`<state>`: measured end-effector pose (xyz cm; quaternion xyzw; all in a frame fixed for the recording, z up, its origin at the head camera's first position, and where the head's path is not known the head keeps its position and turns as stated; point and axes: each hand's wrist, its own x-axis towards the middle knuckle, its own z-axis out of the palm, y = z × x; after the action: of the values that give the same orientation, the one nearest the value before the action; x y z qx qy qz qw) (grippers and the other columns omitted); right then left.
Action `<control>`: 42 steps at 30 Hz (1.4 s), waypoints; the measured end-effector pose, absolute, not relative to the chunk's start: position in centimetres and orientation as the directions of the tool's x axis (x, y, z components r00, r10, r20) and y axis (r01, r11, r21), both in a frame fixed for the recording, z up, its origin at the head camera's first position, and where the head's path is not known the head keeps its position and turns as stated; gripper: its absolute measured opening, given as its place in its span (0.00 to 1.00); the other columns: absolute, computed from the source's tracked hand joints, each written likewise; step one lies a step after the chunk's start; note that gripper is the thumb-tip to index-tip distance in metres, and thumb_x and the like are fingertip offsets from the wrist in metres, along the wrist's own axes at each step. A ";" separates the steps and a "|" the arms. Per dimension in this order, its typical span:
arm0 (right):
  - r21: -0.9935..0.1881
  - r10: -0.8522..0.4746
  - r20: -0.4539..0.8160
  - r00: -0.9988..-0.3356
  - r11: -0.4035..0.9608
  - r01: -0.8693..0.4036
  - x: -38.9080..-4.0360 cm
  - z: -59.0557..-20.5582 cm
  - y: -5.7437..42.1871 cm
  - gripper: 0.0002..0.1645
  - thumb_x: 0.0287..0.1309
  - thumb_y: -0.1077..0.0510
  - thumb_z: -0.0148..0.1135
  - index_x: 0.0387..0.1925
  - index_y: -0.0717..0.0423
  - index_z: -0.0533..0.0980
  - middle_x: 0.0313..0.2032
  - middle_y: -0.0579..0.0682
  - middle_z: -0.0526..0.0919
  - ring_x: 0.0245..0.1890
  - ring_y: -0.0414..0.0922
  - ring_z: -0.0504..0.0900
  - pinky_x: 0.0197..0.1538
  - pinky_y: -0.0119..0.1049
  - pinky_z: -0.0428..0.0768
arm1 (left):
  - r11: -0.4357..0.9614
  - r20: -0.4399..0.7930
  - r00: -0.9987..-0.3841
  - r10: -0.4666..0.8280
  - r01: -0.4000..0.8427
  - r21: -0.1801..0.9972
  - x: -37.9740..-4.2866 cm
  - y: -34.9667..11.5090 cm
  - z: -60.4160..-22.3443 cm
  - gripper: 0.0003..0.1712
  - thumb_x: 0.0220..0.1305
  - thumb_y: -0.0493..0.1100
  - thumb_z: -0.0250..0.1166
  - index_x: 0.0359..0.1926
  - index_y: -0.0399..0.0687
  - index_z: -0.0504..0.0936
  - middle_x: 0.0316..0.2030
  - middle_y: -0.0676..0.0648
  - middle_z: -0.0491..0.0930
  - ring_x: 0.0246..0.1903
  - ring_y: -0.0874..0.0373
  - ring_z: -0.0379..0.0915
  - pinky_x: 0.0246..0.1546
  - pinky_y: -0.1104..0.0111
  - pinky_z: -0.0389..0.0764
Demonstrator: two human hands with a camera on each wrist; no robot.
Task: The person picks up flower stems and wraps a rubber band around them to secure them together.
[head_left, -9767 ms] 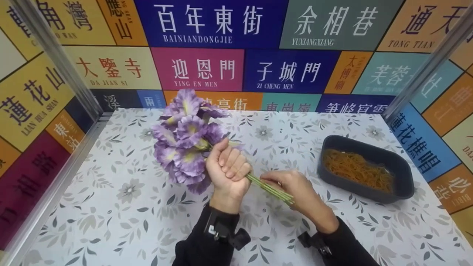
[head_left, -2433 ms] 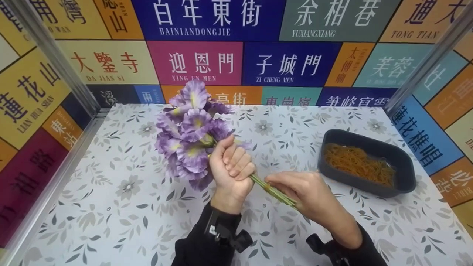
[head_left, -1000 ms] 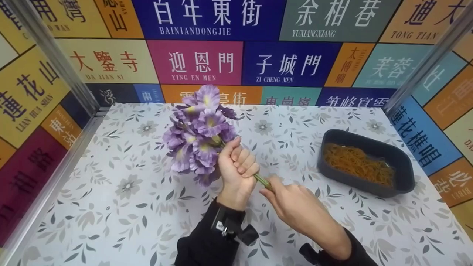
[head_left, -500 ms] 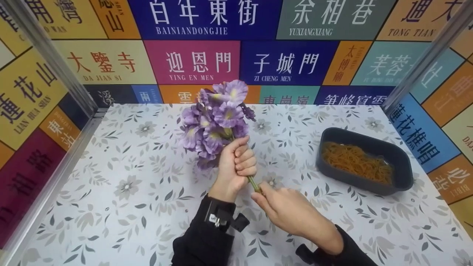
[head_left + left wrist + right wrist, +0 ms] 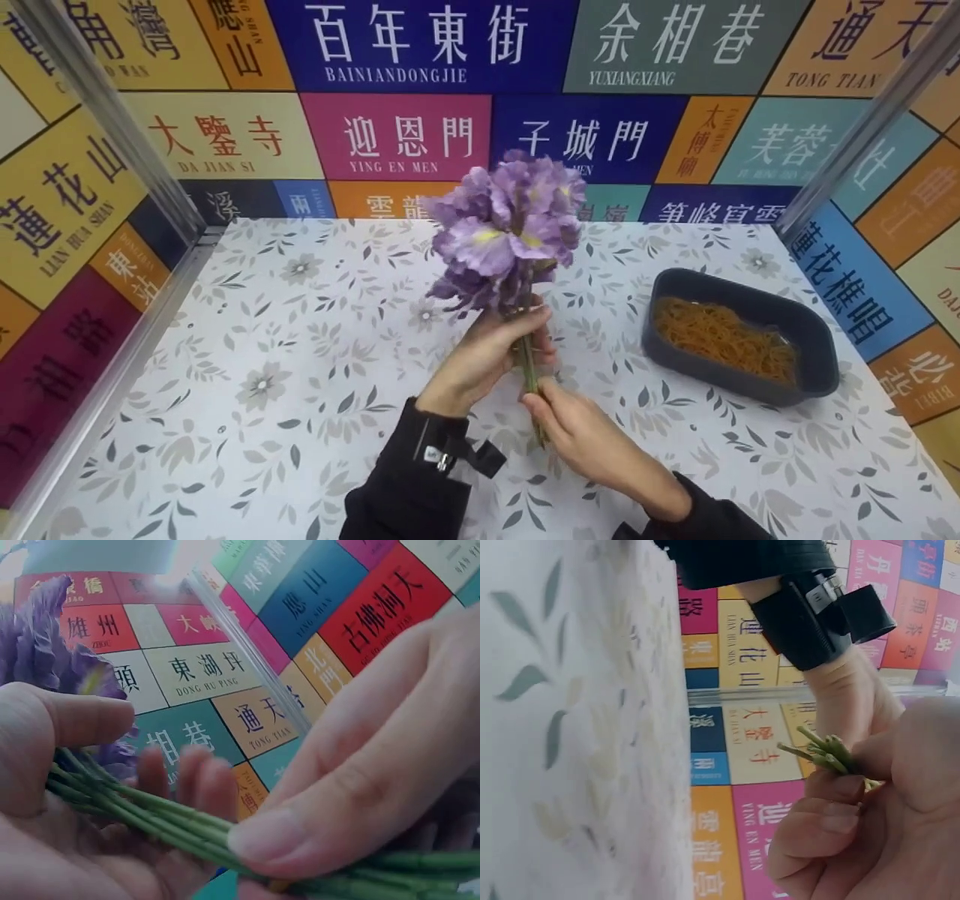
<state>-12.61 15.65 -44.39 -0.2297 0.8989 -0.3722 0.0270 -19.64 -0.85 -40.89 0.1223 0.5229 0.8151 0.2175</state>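
Note:
A bouquet of purple irises (image 5: pixel 502 232) stands nearly upright over the table in the head view, its green stems (image 5: pixel 528 360) pointing down. My left hand (image 5: pixel 495 349) is loosened around the upper stems, just below the blooms. In the left wrist view its thumb (image 5: pixel 94 720) lies straight across them and the fingertips stand apart. Lower down, my right hand (image 5: pixel 592 439) pinches the stems between thumb and fingers. A bit of amber band (image 5: pixel 279 886) shows under the right thumb in that view. Cut stem ends (image 5: pixel 825 754) stick out of the right hand's grip in the right wrist view.
To the right stands a dark grey rectangular tub (image 5: pixel 817 360) with many thin amber loops (image 5: pixel 724 341) that look like rubber bands. A floral-patterned cloth (image 5: pixel 262 420) covers the table. Sign-printed walls (image 5: pixel 405 135) rise behind and at both sides.
The bouquet has swung from leaning left to nearly upright and moved right. My left hand has gone from a tight fist to a loosened hold. My right hand has moved in from beside the stems and pinches them.

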 end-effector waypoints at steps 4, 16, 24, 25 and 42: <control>-0.704 -0.405 0.135 -0.904 0.603 -0.375 -13.3 -45.7 16.2 0.12 0.76 0.49 0.48 0.43 0.51 0.74 0.26 0.38 0.68 0.27 0.34 0.69 0.32 0.29 0.71 | -0.149 -0.057 -0.897 0.439 -0.136 0.979 -19.4 -0.6 -41.6 0.20 0.71 0.46 0.61 0.60 0.46 0.73 0.43 0.45 0.83 0.44 0.45 0.84 0.53 0.60 0.84; -0.665 -0.443 -0.019 -0.896 0.675 -0.320 -15.5 -49.0 17.0 0.12 0.78 0.47 0.44 0.39 0.47 0.69 0.29 0.40 0.72 0.39 0.44 0.76 0.58 0.57 0.64 | -0.024 -0.091 -0.899 0.428 -0.112 0.993 -21.6 0.0 -46.2 0.31 0.71 0.41 0.61 0.70 0.34 0.66 0.60 0.34 0.77 0.47 0.37 0.84 0.48 0.60 0.87; -0.681 -0.415 -0.033 -0.909 0.675 -0.283 -16.2 -50.1 17.4 0.10 0.77 0.49 0.45 0.44 0.49 0.70 0.32 0.42 0.78 0.43 0.47 0.78 0.60 0.60 0.60 | -0.086 -0.142 -0.905 0.400 -0.191 0.978 -22.7 -0.2 -48.8 0.28 0.69 0.38 0.64 0.66 0.32 0.70 0.59 0.30 0.77 0.54 0.38 0.81 0.49 0.59 0.87; -0.685 -0.411 -0.036 -0.911 0.674 -0.277 -16.2 -50.2 17.4 0.10 0.76 0.49 0.46 0.45 0.49 0.70 0.32 0.42 0.77 0.43 0.46 0.78 0.60 0.60 0.60 | -0.080 -0.160 -0.907 0.389 -0.206 0.975 -22.8 -0.2 -48.9 0.27 0.69 0.39 0.64 0.65 0.32 0.70 0.58 0.30 0.78 0.53 0.39 0.82 0.48 0.59 0.87; -0.667 -0.397 -0.020 -0.918 0.689 -0.284 -16.3 -50.7 17.8 0.24 0.71 0.48 0.55 0.60 0.59 0.70 0.30 0.37 0.78 0.38 0.42 0.77 0.60 0.57 0.61 | -0.126 -0.283 -0.891 0.356 -0.346 0.930 -23.5 0.1 -51.4 0.24 0.68 0.38 0.64 0.61 0.32 0.74 0.49 0.33 0.84 0.41 0.49 0.88 0.45 0.62 0.88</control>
<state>-16.34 17.79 -50.68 -0.1858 0.9153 -0.3479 0.0815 -23.53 0.12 -51.39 0.0043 0.6183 0.7503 0.2339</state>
